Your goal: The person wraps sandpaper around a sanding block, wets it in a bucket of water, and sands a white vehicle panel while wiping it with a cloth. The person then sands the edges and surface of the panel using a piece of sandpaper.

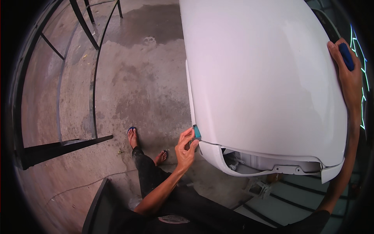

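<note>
Far left of the white vehicle panel, taken as landmark: black metal frame, built of several dark bars. Between frame and panel: grey concrete floor, with a dark stain beside the panel's far end and a thin crack below and left of the panel's near end. Left of the panel's near half, on the floor: left foot and right foot in dark sandals, below dark trousers.

Close against the panel's left edge, near its lower left corner: left hand, closed in a pinch on a small teal block, with thumb and fingers to either side. Block upright along the panel's edge; exact contact not discernible.

At centre: the panel itself, broad, glossy and gently curved, with pale reflections on its right half. Along the panel's near end: curved white lip, open recess with pale inner parts, and white bracket pierced by two holes. Below the panel's near end: pale surface crossed by dark strips.

At the panel's right edge, toward its far end: right hand, closed around a dark blue block, with thumb toward the panel and the other fingers partly hidden. Beyond the panel's right edge: bright greenish lit lines against a dark background.
</note>
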A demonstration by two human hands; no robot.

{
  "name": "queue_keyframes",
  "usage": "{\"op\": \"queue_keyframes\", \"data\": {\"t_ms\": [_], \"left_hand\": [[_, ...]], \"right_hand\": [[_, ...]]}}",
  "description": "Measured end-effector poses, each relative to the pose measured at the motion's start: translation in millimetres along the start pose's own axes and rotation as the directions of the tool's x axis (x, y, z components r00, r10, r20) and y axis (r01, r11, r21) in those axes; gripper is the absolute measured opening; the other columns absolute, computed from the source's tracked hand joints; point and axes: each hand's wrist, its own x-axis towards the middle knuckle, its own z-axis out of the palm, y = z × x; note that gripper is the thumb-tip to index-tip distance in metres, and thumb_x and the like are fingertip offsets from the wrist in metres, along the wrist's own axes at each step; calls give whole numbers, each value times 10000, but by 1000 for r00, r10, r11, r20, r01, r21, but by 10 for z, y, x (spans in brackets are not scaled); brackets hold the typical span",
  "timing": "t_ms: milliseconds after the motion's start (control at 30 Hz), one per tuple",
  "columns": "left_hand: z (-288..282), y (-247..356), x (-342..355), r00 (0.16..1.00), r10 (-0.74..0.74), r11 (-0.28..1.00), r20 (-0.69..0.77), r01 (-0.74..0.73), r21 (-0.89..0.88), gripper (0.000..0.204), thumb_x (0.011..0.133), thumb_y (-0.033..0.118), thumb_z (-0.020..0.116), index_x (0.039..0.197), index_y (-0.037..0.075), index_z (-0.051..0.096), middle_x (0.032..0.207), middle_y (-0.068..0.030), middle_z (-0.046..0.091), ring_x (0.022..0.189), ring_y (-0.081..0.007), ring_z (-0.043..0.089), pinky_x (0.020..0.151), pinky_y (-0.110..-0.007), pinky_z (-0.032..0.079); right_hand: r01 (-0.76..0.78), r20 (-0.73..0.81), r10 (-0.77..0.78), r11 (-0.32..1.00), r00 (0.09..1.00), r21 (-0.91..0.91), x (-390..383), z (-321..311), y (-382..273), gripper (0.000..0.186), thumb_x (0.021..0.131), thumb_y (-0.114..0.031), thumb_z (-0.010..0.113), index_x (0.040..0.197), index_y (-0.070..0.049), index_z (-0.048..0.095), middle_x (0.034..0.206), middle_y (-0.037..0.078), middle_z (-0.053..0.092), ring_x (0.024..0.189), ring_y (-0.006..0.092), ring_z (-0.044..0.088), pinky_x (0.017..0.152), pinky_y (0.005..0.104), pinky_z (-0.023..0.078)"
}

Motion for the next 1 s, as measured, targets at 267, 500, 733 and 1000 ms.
{"op": "queue_keyframes", "data": {"t_ms": [267,500,733,1000], "left_hand": [[-99,-24,213,999,43,999,7,-43,28,290,969,73,719,1244,-15,687,1430,-174,529,1280,-227,557,1065,-342,470],[-24,38,286,911,-391,920,-134,382,-85,170,998,142,712,1021,-25,722,935,24,592,846,-52,525,784,-210,416],[243,136,-115,900,-303,953,-313,294,-75,167,995,144,714,985,-23,720,843,51,469,717,-45,385,652,-227,342],[257,215,-174,821,-490,872,-294,460,-170,224,979,193,735,942,-27,726,882,21,528,672,-61,382,611,-264,333]], "right_hand": [[-5,11,5,998,1000,61,-27,19,-223,682,903,-648,674,1232,-51,673,721,101,656,545,207,694,597,346,606],[-9,22,8,998,1000,56,-32,25,-260,561,915,-621,681,1086,-88,712,677,59,628,507,164,652,578,312,578],[54,212,-79,991,974,123,105,-74,-195,501,929,-590,686,1014,-97,704,666,31,608,572,153,670,607,298,567],[54,93,-57,998,994,28,143,36,27,629,899,-665,667,1158,-94,716,882,109,684,758,232,714,776,381,584]]}}
